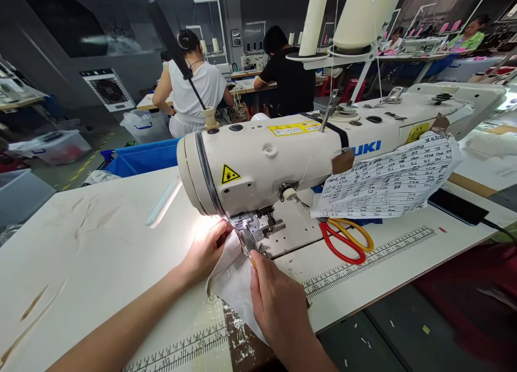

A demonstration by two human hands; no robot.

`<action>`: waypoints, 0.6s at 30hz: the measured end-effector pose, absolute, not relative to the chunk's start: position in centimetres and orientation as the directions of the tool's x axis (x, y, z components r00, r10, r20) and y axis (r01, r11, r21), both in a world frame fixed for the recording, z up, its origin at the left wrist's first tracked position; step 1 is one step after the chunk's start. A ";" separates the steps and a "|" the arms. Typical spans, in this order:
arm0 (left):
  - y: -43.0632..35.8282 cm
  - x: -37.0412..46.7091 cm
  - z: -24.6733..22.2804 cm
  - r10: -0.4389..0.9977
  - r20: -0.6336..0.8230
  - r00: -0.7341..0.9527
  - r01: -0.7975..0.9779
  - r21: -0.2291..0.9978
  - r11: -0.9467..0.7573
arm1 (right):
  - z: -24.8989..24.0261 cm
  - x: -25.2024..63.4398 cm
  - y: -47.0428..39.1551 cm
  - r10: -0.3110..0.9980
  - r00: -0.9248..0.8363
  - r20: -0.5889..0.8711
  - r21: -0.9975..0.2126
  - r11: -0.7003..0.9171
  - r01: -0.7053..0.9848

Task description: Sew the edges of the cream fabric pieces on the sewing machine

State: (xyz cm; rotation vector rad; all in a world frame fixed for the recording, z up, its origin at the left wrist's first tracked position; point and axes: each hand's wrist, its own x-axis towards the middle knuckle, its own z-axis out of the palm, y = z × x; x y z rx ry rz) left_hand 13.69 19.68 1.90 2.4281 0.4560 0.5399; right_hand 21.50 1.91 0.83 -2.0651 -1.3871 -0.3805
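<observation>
A white JUKI sewing machine stands on the table, its lamp lighting the needle area. Just left of that area is my left hand, fingers closed at the edge of a piece of white fabric. My right hand pinches a thin metal tool with a yellowish part near the fingertips; its exact kind is unclear. The tool's tip is close to the presser foot, over the fabric. The fabric hangs down over the table's front edge, partly behind my right hand. The needle itself cannot be made out.
Scissors with red and yellow handles lie right of the needle area. A handwritten paper sheet hangs on the machine. Behind it lies a phone with a cable. Thread cones stand above. Two co-workers sit beyond.
</observation>
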 end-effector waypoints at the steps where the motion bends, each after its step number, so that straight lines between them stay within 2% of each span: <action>1: 19.8 13.7 1.9 0.439 0.269 0.857 0.187 0.631 -0.753 | 0.9 21.5 1.9 0.726 0.416 0.547 -0.343 -0.258 0.903; 5: 20.0 13.6 1.9 0.450 0.259 0.855 0.184 0.660 -0.728 | 1.0 21.5 2.0 0.714 0.441 0.543 -0.378 -0.262 0.888; 8: 20.0 13.5 1.8 0.440 0.276 0.854 0.191 0.621 -0.760 | 1.1 21.5 2.1 0.719 0.446 0.532 -0.378 -0.270 0.886; 11: 19.9 13.4 1.7 0.395 0.334 0.856 0.172 0.536 -0.827 | 1.1 21.5 2.2 0.718 0.452 0.530 -0.365 -0.288 0.885; 14: 19.9 13.2 1.8 0.274 0.430 0.860 0.089 0.401 -0.912 | 1.0 21.4 2.3 0.722 0.447 0.528 -0.349 -0.295 0.889; 18: 19.6 12.7 2.3 0.120 0.460 0.880 0.001 0.251 -0.968 | 1.4 21.1 2.2 0.747 0.423 0.512 -0.319 -0.292 0.902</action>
